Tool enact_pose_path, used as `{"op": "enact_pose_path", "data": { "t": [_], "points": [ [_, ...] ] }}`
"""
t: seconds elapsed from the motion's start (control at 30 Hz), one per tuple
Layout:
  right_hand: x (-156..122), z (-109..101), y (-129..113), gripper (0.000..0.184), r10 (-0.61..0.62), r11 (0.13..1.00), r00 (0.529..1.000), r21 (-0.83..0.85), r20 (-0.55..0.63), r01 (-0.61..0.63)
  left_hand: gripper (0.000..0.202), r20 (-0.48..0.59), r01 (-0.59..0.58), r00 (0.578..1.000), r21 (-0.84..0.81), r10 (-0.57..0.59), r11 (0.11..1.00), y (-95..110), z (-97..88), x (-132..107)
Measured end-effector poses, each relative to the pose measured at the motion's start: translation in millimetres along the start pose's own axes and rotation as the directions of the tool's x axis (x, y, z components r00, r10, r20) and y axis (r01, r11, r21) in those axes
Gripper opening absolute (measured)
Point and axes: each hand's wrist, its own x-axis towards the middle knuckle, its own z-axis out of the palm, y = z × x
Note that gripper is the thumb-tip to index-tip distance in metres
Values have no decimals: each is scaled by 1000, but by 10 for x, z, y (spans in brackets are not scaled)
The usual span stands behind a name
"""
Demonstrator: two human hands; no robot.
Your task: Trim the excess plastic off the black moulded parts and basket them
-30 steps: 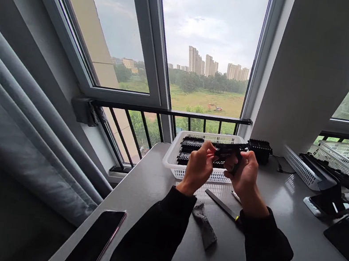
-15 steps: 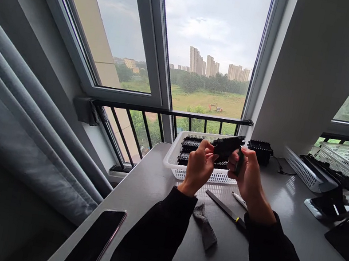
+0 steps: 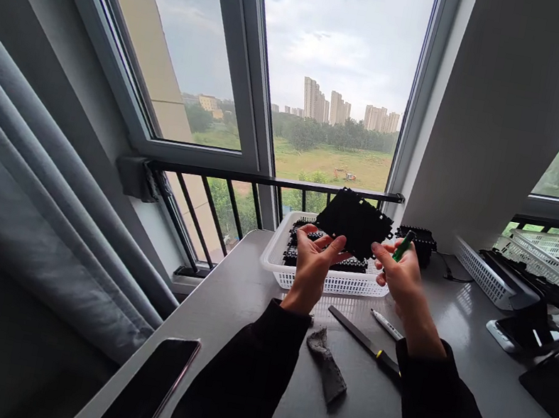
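A flat black plastic part [image 3: 355,224] with toothed edges is held up above a white basket, its broad face turned toward me. My left hand [image 3: 314,262] pinches its lower left edge between thumb and fingers. In my right hand [image 3: 401,270] is a slim green-handled tool [image 3: 403,245], gripped with its end pointing up; its working tip is hidden by the fingers. The right thumb and fingertips also touch the part's lower right corner. Beneath, the white basket [image 3: 279,270] holds several similar black toothed parts [image 3: 297,259].
On the grey table [image 3: 255,349] lie a file [image 3: 357,334], a white marker [image 3: 386,324], a crumpled grey cloth [image 3: 327,369] and a phone [image 3: 148,387]. More black parts [image 3: 417,242] stand behind my right hand. Further right are white baskets [image 3: 489,275] with black pieces. A window railing is behind.
The black part has turned from a steep, nearly edge-on angle to show its broad face. My left fingers have opened out along its edge, and the right hand has shifted slightly right.
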Motion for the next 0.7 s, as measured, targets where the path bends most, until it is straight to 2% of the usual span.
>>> {"op": "enact_pose_path", "data": {
  "t": [0.1,0.2,0.4,0.5,0.57,0.7],
  "points": [
    [35,-15,28,46,-46,998,999,36,-24,47,74,66,-10,998,15,9,1000,19,28,-36],
    [90,-63,55,42,-152,986,984,61,-88,158,79,100,-46,994,106,36,993,51,29,-51],
    [163,-170,48,33,-310,950,928,-92,-206,297,44,136,-69,990,309,28,949,149,-65,7],
    [184,-203,38,31,-350,936,909,-135,-228,326,38,215,-75,977,375,-8,924,194,-104,16],
    [201,-221,42,32,-352,936,905,-104,-239,337,42,262,-46,963,399,-65,916,201,-117,11],
    [230,-243,59,35,-359,932,893,-63,-273,356,56,276,11,951,424,-141,905,149,-114,4]
  ]
}}
